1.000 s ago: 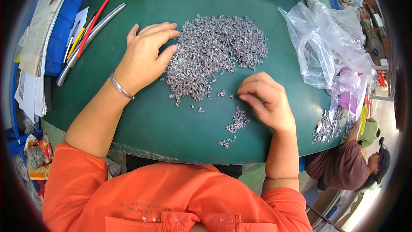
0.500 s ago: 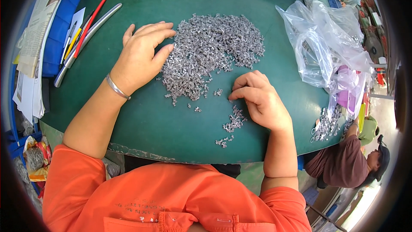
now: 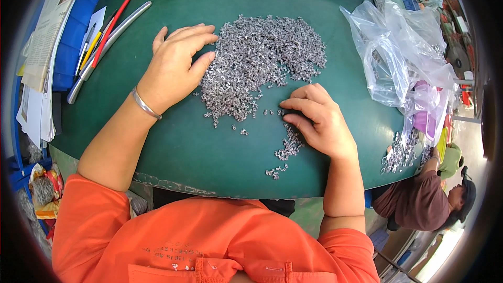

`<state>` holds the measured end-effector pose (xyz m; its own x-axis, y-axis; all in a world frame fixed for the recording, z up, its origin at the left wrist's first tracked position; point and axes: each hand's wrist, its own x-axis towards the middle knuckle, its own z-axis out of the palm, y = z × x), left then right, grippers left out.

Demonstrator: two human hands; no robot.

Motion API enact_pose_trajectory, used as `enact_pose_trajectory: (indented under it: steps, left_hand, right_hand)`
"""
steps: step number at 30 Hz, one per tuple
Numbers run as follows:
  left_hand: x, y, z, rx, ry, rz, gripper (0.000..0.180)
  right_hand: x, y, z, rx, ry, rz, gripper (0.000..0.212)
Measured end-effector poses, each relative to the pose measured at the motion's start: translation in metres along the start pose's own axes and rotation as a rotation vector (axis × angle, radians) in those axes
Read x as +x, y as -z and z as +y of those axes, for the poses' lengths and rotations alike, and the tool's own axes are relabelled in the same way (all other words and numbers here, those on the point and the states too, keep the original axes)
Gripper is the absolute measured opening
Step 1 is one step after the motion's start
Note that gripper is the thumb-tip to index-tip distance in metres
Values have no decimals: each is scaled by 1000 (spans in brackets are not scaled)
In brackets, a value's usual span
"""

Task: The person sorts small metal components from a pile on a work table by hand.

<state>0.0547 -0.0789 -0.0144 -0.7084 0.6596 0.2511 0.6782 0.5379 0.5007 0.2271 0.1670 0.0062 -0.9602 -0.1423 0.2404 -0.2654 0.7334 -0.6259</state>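
Note:
A broad heap of small grey metal-looking parts point(image 3: 267, 47) lies on the green tabletop point(image 3: 220, 162). Along the heap's left edge rests my left hand point(image 3: 178, 68), its fingers spread and its fingertips against the outermost parts. My right hand point(image 3: 325, 123) is on the table below the heap's right side, thumb and forefinger apart, with nothing visible between them. Several loose parts point(image 3: 272, 112) lie just left of its fingertips. Beneath the thumb, a narrow trail of the same parts point(image 3: 290, 144) runs toward the near edge, ending in a small cluster point(image 3: 275, 172).
Pens point(image 3: 107, 31) and a curved grey tube point(image 3: 110, 50) lie at left beside a blue bin point(image 3: 78, 26) with papers. Clear plastic bags point(image 3: 387, 57) and scattered ring-shaped pieces point(image 3: 398, 154) occupy the right side. A person in a dark top point(image 3: 419, 199) sits at right.
My right thumb and forefinger have parted from a pinch. The tiny clump left of them is now spread into separate parts. My left hand has stayed by the heap.

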Motion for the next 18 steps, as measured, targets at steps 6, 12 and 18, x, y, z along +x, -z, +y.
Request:
enact_pose_trajectory:
  steps: [6, 12, 18]
  left_hand:
    - [0, 2, 0, 20, 6, -35, 29]
    - [1, 1, 0, 29, 3, -26, 29]
    - [1, 1, 0, 30, 1, -30, 29]
  right_hand:
    - [-2, 0, 3, 36, -29, 62, 17]
    - [1, 1, 2, 62, -13, 70, 16]
    - [-3, 4, 3, 71, -68, 71, 19]
